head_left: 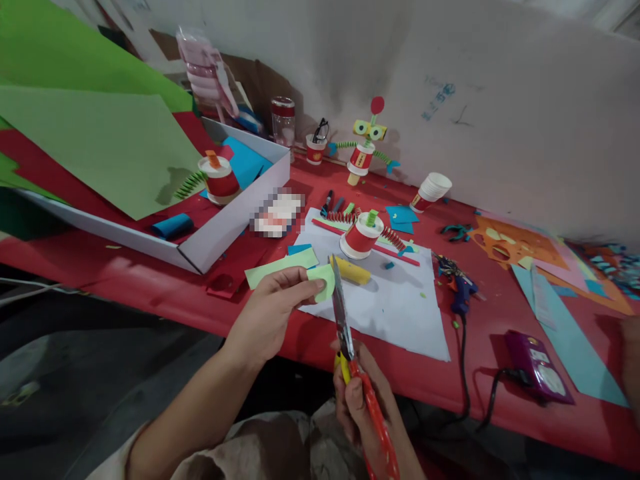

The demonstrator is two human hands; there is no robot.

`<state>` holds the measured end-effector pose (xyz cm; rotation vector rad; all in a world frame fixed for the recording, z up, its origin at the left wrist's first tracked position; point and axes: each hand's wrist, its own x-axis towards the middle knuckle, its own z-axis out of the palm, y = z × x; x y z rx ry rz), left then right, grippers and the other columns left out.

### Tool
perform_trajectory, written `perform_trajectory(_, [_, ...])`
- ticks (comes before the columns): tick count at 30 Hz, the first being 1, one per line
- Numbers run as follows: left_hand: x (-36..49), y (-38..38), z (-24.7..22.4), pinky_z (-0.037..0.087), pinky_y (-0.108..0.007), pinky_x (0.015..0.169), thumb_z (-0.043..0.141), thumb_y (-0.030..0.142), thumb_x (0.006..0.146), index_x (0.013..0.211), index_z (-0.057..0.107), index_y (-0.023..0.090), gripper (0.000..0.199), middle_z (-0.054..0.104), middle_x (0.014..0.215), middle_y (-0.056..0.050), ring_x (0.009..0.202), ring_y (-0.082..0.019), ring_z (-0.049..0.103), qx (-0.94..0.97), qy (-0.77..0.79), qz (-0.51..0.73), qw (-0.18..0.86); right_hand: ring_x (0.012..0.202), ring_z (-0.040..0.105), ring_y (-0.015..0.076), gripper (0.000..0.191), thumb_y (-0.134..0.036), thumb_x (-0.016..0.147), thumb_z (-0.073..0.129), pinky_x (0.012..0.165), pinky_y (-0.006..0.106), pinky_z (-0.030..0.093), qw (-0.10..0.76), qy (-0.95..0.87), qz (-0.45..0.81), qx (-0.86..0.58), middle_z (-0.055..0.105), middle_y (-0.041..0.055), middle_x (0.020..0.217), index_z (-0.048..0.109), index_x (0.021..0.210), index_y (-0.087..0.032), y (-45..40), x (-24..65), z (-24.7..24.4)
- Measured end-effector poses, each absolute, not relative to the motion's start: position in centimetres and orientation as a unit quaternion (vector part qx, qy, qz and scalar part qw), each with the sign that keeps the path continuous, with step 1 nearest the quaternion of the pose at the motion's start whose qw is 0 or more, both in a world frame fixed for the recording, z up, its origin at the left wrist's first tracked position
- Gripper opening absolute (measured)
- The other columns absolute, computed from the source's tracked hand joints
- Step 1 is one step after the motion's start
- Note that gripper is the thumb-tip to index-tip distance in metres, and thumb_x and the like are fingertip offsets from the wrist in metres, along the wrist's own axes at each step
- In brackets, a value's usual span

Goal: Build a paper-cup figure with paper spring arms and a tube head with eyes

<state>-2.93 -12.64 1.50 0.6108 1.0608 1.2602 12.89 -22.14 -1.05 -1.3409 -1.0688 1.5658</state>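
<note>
My left hand (270,310) pinches a small light green paper piece (324,281) between thumb and fingers. In my right hand (363,400) are red-handled scissors (343,320), blades pointing up and lying at the right edge of the green piece. Something yellow (344,368) also shows at my right hand, beside the scissors. Behind the blades a yellow paper roll (354,271) lies on a white sheet (400,320). A red and white cup figure (361,237) with coiled paper arms stands on that sheet. A longer green strip (280,264) is behind my left hand.
A white box (240,217) with coloured paper and another cup figure (220,179) is at left. A finished-looking figure (361,159) and stacked cups (431,192) stand at the back. To the right are a glue gun (463,292), corded purple power socket (540,373) and paper sheets.
</note>
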Motion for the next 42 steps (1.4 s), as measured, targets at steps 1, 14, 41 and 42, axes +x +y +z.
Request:
perform_trajectory(1, [-3.0, -12.6, 1.4, 0.041, -0.020, 0.061, 0.084, 0.025, 0.060, 0.057, 0.062, 0.016, 0.024, 0.052, 0.057, 0.005, 0.059, -0.008, 0.049, 0.278, 0.467, 0.548, 0.636, 0.040, 0.032, 0.0030, 0.065, -0.073, 0.083, 0.058, 0.033, 0.016, 0.024, 0.393, -0.434, 0.623, -0.519, 0.048, -0.0042, 0.069, 0.060, 0.122, -0.021, -22.1, 13.1, -1.4])
perform_trajectory(14, [-3.7, -12.2, 1.1, 0.036, -0.020, 0.060, 0.083, 0.026, 0.060, 0.058, 0.063, 0.017, 0.023, 0.054, 0.060, 0.004, 0.061, -0.008, 0.046, 0.289, 0.484, 0.549, 0.617, 0.038, 0.032, 0.0026, 0.065, -0.072, 0.085, 0.056, 0.032, 0.015, 0.025, 0.379, -0.458, 0.643, -0.482, 0.043, -0.0057, 0.067, 0.057, 0.123, -0.020, -22.6, 13.7, -3.2])
perform_trajectory(41, [-3.8, -11.8, 0.7, 0.040, -0.021, 0.060, 0.086, 0.026, 0.053, 0.058, 0.066, 0.017, 0.022, 0.059, 0.058, 0.003, 0.059, -0.009, 0.052, 0.218, 0.491, 0.584, 0.609, 0.043, 0.027, 0.0050, 0.062, -0.070, 0.085, 0.057, 0.035, 0.017, 0.019, 0.361, -0.487, 0.621, -0.498, 0.041, -0.0062, 0.063, 0.057, 0.123, -0.021, -23.4, 14.1, -3.2])
perform_trajectory(42, [-3.6, -11.9, 0.7, 0.042, -0.022, 0.061, 0.086, 0.026, 0.053, 0.059, 0.066, 0.017, 0.022, 0.061, 0.060, 0.003, 0.060, -0.009, 0.054, 0.210, 0.485, 0.590, 0.611, 0.044, 0.027, 0.0054, 0.062, -0.070, 0.085, 0.057, 0.036, 0.017, 0.020, 0.362, -0.484, 0.613, -0.509, 0.041, -0.0057, 0.064, 0.058, 0.122, -0.021, -23.5, 14.0, -3.1])
